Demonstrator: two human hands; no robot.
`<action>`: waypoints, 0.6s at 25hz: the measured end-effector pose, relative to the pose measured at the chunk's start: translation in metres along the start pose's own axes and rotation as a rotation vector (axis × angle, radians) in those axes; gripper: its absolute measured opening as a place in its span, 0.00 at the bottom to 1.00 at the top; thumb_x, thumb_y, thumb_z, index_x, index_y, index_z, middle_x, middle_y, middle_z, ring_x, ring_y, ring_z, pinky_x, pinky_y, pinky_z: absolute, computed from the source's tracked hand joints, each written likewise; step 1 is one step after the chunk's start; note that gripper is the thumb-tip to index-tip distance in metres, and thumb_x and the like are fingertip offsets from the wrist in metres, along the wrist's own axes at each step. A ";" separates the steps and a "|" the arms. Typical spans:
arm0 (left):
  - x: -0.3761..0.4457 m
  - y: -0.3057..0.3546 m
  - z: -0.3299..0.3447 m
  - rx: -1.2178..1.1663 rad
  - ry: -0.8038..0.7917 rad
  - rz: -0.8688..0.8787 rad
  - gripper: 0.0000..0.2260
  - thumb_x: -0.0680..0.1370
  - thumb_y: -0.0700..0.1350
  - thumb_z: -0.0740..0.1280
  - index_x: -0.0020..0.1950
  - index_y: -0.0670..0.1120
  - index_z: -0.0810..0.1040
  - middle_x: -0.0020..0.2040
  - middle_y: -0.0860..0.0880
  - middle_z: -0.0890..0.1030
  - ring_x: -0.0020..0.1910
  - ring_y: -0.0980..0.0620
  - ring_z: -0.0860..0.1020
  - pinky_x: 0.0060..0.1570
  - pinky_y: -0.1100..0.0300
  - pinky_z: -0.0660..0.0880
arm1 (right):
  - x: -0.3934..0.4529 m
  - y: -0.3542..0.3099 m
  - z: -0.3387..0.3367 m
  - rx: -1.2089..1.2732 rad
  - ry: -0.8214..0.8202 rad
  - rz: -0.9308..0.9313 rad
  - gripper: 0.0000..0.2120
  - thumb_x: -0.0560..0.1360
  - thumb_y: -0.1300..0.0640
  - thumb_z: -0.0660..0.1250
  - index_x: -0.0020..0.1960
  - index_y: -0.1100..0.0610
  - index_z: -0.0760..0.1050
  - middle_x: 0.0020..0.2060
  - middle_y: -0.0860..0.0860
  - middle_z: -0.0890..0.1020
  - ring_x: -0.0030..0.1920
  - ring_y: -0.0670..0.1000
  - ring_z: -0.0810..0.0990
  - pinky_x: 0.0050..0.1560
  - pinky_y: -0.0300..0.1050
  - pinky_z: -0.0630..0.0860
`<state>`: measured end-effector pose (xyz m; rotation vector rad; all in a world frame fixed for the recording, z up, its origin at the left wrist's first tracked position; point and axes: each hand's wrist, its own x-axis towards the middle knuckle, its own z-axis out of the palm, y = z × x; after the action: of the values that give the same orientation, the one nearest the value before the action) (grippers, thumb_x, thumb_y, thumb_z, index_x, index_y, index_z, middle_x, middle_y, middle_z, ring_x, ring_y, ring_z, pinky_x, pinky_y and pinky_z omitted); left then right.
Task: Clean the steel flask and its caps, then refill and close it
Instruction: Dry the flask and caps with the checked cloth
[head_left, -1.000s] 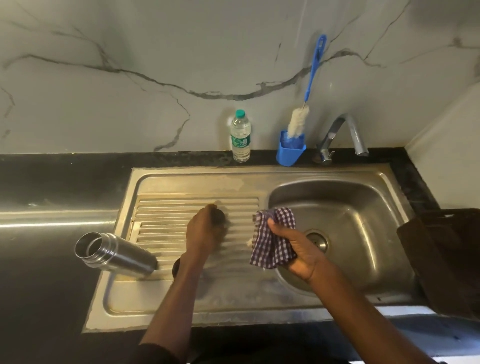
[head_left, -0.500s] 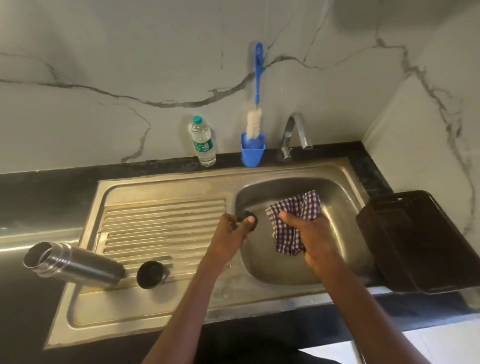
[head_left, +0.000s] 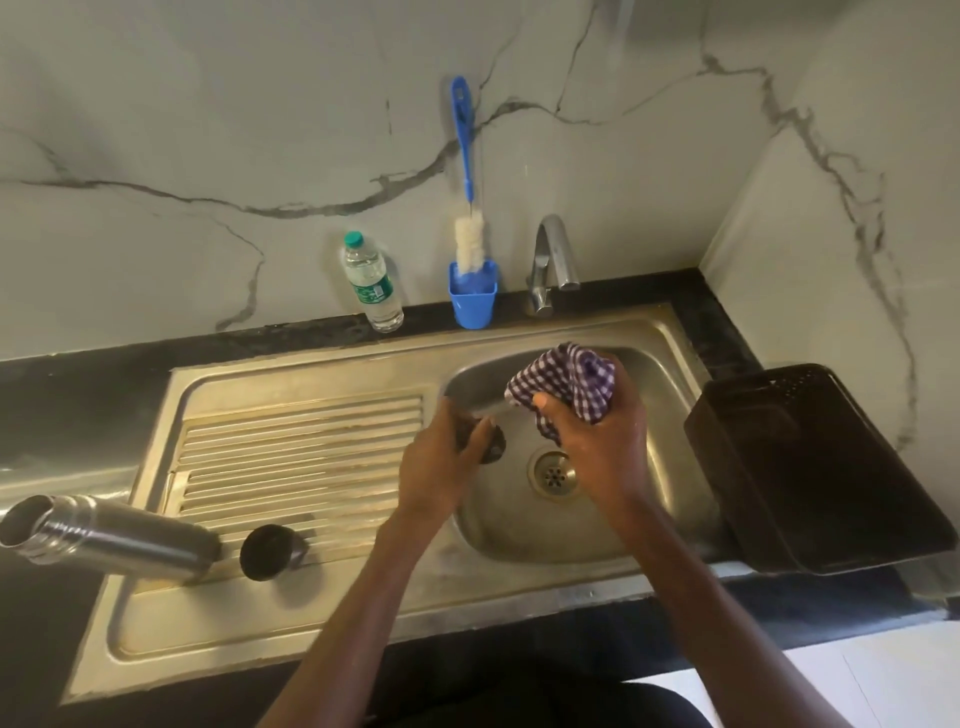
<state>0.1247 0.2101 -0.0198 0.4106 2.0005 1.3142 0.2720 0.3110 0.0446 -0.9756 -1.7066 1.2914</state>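
Steel flask (head_left: 111, 538) lying open-mouthed at 8 o'clock on drainboard (head_left: 301, 457), dark cup cap (head_left: 267, 551) just beside. Over basin (head_left: 519, 530), left hand (head_left: 441, 467) fingers gripping small dark cap (head_left: 491, 444); right hand (head_left: 597, 441) clutching checked cloth (head_left: 563, 384). At 12 o'clock: water bottle (head_left: 371, 283), blue brush (head_left: 467, 208), tap (head_left: 550, 260).

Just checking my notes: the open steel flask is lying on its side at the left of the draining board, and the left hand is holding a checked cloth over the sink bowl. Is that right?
Not quite. The head view shows the right hand holding the checked cloth over the sink bowl; the left hand holds a small dark cap. The open steel flask does lie on its side at the left of the draining board.
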 end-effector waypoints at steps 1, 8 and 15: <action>0.003 0.004 0.002 -0.079 -0.016 0.089 0.10 0.85 0.55 0.66 0.51 0.49 0.73 0.36 0.57 0.80 0.34 0.54 0.78 0.36 0.54 0.76 | 0.004 -0.001 -0.002 0.003 0.026 -0.006 0.22 0.72 0.63 0.79 0.59 0.47 0.75 0.49 0.39 0.82 0.51 0.33 0.81 0.46 0.33 0.81; 0.021 0.010 0.012 -0.334 -0.110 -0.121 0.08 0.87 0.47 0.62 0.56 0.44 0.76 0.37 0.49 0.79 0.28 0.59 0.75 0.35 0.60 0.70 | 0.026 -0.001 -0.008 0.083 0.096 0.028 0.25 0.71 0.66 0.79 0.62 0.49 0.76 0.50 0.37 0.81 0.50 0.28 0.79 0.46 0.25 0.75; 0.020 0.005 0.014 -0.179 -0.205 -0.308 0.12 0.86 0.52 0.62 0.61 0.44 0.75 0.43 0.45 0.82 0.39 0.48 0.80 0.38 0.54 0.76 | 0.027 0.009 -0.010 0.180 0.107 0.134 0.22 0.71 0.64 0.79 0.53 0.42 0.76 0.47 0.41 0.84 0.47 0.33 0.83 0.42 0.31 0.80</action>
<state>0.1199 0.2340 -0.0263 0.1383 1.6825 1.1927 0.2710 0.3412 0.0412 -1.0466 -1.4376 1.4261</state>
